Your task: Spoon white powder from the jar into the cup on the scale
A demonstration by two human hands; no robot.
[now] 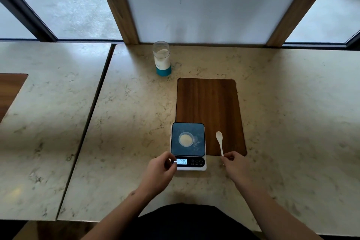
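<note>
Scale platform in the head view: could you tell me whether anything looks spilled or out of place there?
Yes. Pale specks of powder lie scattered on the scale platform, right of the cup, so some seems to have missed it. The jar stands upright and lidless.

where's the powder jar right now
In the head view, the jar stands upright at the far edge of the marble table, left of centre, just beyond the far-left corner of the wooden board and well away from the scale.

Glossy marble table point(120, 122), wood-grain inlay point(209, 107).
</note>
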